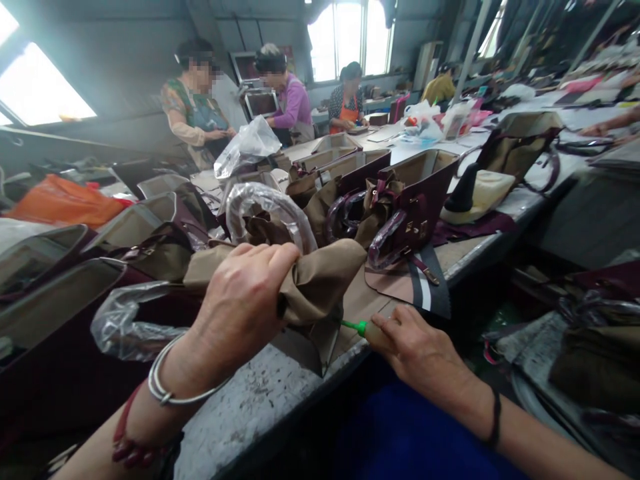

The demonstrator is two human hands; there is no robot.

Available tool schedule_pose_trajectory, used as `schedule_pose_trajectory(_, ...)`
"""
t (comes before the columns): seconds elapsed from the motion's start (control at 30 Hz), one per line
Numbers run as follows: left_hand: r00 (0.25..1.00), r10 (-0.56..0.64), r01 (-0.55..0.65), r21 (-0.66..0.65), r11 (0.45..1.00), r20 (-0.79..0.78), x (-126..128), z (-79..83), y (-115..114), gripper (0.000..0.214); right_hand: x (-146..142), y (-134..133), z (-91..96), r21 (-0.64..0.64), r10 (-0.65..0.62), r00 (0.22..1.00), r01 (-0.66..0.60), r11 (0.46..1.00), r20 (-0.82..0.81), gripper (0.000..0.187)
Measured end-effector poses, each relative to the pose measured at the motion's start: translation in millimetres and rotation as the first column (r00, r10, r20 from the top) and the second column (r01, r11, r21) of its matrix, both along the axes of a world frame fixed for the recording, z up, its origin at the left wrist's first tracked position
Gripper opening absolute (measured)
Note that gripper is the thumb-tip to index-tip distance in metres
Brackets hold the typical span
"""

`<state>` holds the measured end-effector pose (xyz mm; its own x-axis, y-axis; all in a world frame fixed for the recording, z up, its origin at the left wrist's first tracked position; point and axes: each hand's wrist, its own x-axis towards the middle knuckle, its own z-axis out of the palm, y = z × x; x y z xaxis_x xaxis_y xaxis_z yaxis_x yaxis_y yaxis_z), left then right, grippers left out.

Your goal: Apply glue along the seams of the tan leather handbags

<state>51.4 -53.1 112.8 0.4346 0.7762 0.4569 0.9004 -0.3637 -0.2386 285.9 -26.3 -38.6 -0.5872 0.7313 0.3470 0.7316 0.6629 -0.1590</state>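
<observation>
My left hand (245, 290) is closed around a bunched olive-brown fabric lining (325, 273), lifted above the table edge. Between finger and thumb, my right hand (415, 340) holds a small applicator with a green nozzle (361, 327). Its thin tip points left, at the lower edge of the fabric, where a stiff dark panel flap (320, 343) hangs; whether they touch I cannot tell. My palm hides most of the applicator's body. Left of my left hand lies a plastic-wrapped bag handle (135, 320). Another wrapped handle (267, 207) arches just behind it.
Unfinished maroon handbags (425, 193) crowd the worktable (250, 393) ahead and to the left. A yellowish container with a black cone (465, 190) stands at right. Orange cloth (65, 200) lies at far left. Several people (295, 103) work farther back. More bag pieces (595, 360) lie lower right.
</observation>
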Motion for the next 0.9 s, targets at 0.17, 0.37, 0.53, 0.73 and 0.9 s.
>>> schedule_pose_trajectory(0.17,1.000,0.001,-0.001,0.007,1.000,0.026,-5,-12.4,-4,0.007,5,-2,-2.4,-0.035,-0.003,1.000,0.003,0.999,0.007,0.042)
schedule_pose_trajectory(0.37,0.999,-0.005,0.006,-0.015,1.000,0.033,-4,-12.3,-3,0.009,5,2,1.6,0.041,0.000,0.999,-0.001,0.999,0.039,0.039)
schedule_pose_trajectory(0.53,0.998,-0.028,0.030,-0.040,0.999,0.065,-2,-16.0,-3,0.009,5,-1,-1.4,-0.115,0.002,0.999,0.002,0.993,0.040,0.040)
schedule_pose_trajectory(0.73,0.998,-0.026,0.029,-0.032,0.999,0.062,-1,-16.9,-5,0.009,6,-1,-1.7,-0.145,-0.016,0.999,0.021,0.989,0.037,0.034)
schedule_pose_trajectory(0.9,0.997,-0.013,0.017,-0.064,0.998,0.070,1,-16.9,-9,0.009,5,-1,-4.6,-0.156,-0.008,1.000,0.013,0.988,0.027,0.035)
